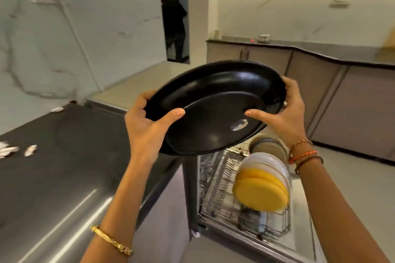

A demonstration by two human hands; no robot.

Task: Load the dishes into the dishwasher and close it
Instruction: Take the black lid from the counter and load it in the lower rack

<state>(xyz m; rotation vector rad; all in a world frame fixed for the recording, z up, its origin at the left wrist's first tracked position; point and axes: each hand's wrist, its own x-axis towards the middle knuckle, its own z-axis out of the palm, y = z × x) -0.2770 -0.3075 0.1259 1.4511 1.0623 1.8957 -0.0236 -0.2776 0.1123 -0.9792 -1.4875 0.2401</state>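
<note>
Two hands hold one large black oval platter in the middle of the frame, tilted so its hollow side faces the camera, raised above the open dishwasher. The left hand grips the platter's left rim, thumb laid over the inner face and fingers curled behind the edge. The right hand grips the right rim the same way, thumb on the inner face, fingers wrapped round the back.

Below the platter, at lower right of the frame, the dishwasher's wire rack is pulled out over the lowered door. Standing on edge in the rack are yellow plates, white plates just behind them, and further back some darker dishes, blurred.

At left runs a dark bench with small pale scraps on it. In the upper middle, a person in dark clothes stands in a doorway. Cabinets line the right wall.
</note>
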